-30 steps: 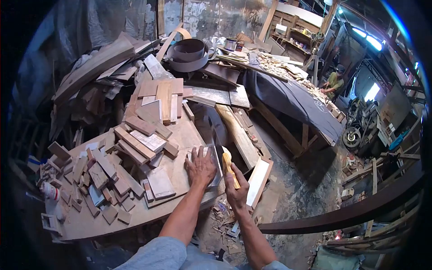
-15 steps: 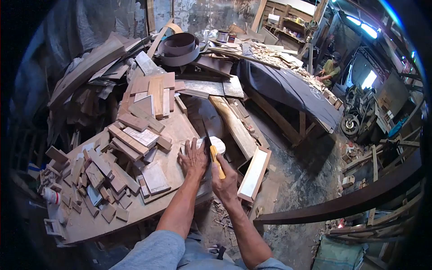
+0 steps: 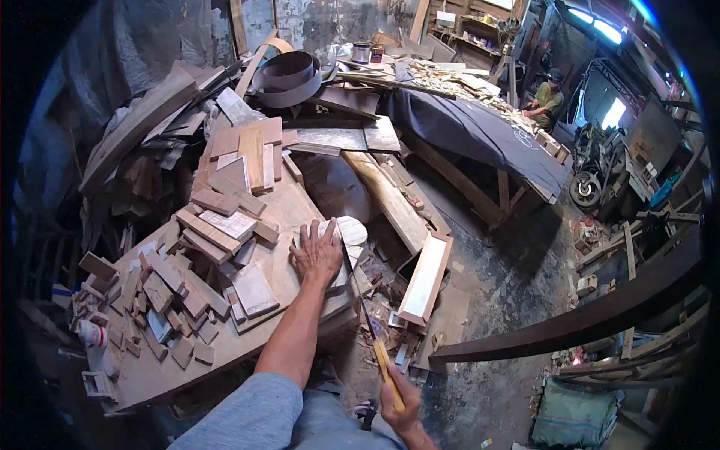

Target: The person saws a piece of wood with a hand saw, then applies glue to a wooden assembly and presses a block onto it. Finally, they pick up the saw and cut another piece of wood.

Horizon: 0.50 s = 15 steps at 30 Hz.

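My left hand [image 3: 316,255] lies flat with fingers spread, pressing on a pale piece of wood [image 3: 353,232] at the right edge of the workbench [image 3: 289,206]. The wood's rounded end sticks out past the fingers. Low in the view, my right hand [image 3: 403,405] is wrapped round the yellow handle of a handsaw [image 3: 384,367]. Its thin dark blade runs up from there to the wood, just right of my left fingers, and the blade's far end lies against the wood.
Many wood offcuts [image 3: 176,289] are heaped on the bench's left side. A light board with a brown frame [image 3: 426,277] leans at the right. A dark curved beam [image 3: 555,330] crosses the right foreground. Farther back, a person [image 3: 547,101] sits by a cloth-covered table [image 3: 480,139].
My right hand has drawn the saw down and back towards my body, away from the wood. My left hand has stayed on the wood. The view has shifted slightly.
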### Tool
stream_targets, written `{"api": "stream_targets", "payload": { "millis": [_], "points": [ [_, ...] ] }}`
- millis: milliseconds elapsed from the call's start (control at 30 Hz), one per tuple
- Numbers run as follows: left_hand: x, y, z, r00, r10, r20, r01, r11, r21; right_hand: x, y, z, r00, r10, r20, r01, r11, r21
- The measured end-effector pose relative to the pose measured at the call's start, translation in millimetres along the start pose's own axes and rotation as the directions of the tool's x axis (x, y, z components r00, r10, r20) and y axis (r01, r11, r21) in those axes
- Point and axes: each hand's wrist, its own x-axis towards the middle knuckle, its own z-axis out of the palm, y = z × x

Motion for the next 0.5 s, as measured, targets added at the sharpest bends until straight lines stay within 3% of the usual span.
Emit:
{"api": "stream_targets", "payload": {
  "millis": [200, 300, 400, 433, 500],
  "points": [
    [-2.9, 0.7, -0.5, 1.0, 0.019, -0.019, -0.019, 1.0, 0.004, -80.2, 6.6, -37.9, 0.998, 0.055, 0.002, -0.055, 0.998, 0.008],
    [-1.9, 0.9, -1.3, 1.0, 0.012, 0.002, -0.012, 1.0, -0.015, -132.2, 21.0, -72.5, 0.987, 0.123, 0.102, -0.112, 0.988, -0.105],
    [-2.7, -2.8, 2.6, 0.998, 0.045, -0.042, -0.047, 0.998, -0.045, -59.2, -55.3, -76.8, 0.99, 0.07, -0.125, -0.044, 0.979, 0.199],
    [-0.4, -4.9, 8.1, 0.996, 0.057, -0.062, -0.059, 0.997, -0.04, -64.3, -40.2, -82.5, 0.973, 0.23, -0.011, -0.217, 0.932, 0.291],
    [2.9, -11.9, 19.9, 0.991, 0.074, -0.112, -0.078, 0.996, -0.032, -27.7, -18.7, -67.2, 0.988, 0.136, -0.067, -0.134, 0.99, 0.043]
  ]
}}
